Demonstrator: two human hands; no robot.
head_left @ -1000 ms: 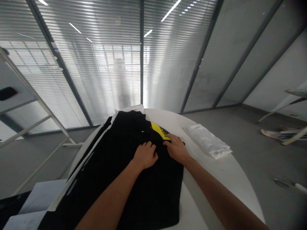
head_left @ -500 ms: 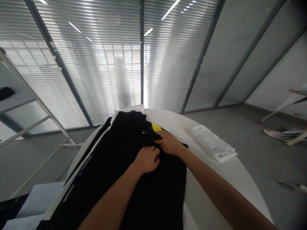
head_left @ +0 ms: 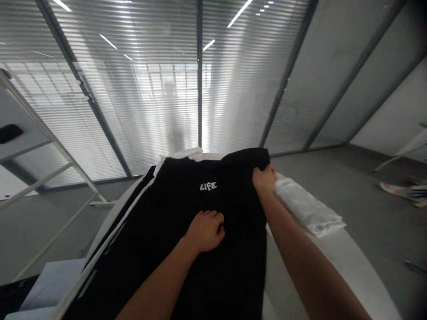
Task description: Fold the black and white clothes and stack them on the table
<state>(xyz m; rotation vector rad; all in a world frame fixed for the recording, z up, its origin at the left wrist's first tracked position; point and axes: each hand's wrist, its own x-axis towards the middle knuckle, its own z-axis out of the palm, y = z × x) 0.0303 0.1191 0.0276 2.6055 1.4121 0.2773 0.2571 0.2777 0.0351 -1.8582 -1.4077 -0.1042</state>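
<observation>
A black T-shirt lies spread over the table, with small white lettering near its far end. My left hand rests on the fabric just below the lettering, its fingers loosely bent and holding nothing I can see. At the shirt's far right edge, my right hand is closed on the sleeve part, fingers wrapped over the cloth. The black fabric there stands slightly raised and stretches toward the far side.
Folded white cloth lies on the white table to the right. More white fabric shows beneath the shirt's left side. A pale metal rack stands at left, pale packets lie lower left, and a blind-covered glass wall rises behind.
My right hand has moved right and away, drawing the sleeve part outward. The yellow patch is now covered, and the white lettering shows fully. My left hand has stayed nearly in place.
</observation>
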